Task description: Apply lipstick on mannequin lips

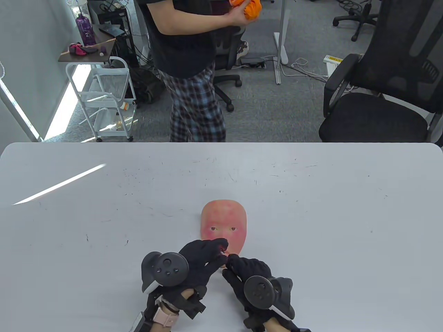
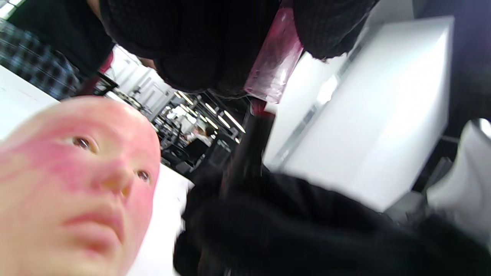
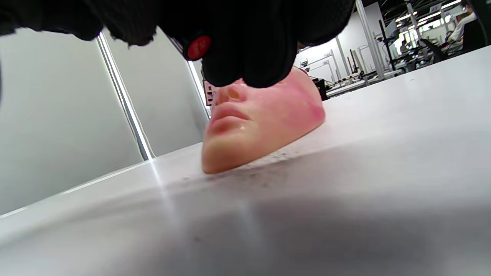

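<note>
A flesh-pink mannequin face (image 1: 224, 224) lies face up on the white table (image 1: 311, 207), chin toward me; its pale pink lips show in the left wrist view (image 2: 96, 226) and the right wrist view (image 3: 226, 115). Both hands meet just over the chin. My left hand (image 1: 218, 252) pinches the lipstick's clear pink cap (image 2: 274, 65). My right hand (image 1: 232, 261) grips the dark lipstick tube (image 2: 249, 145), whose round red end (image 3: 198, 46) shows between its fingers. Cap and tube meet end to end; I cannot tell whether they are joined. The hands hide the mouth in the table view.
A person in plaid trousers (image 1: 197, 103) stands just beyond the table's far edge, holding something orange (image 1: 249, 7). A black office chair (image 1: 380, 103) stands at the far right, a white cart (image 1: 104, 97) at the far left.
</note>
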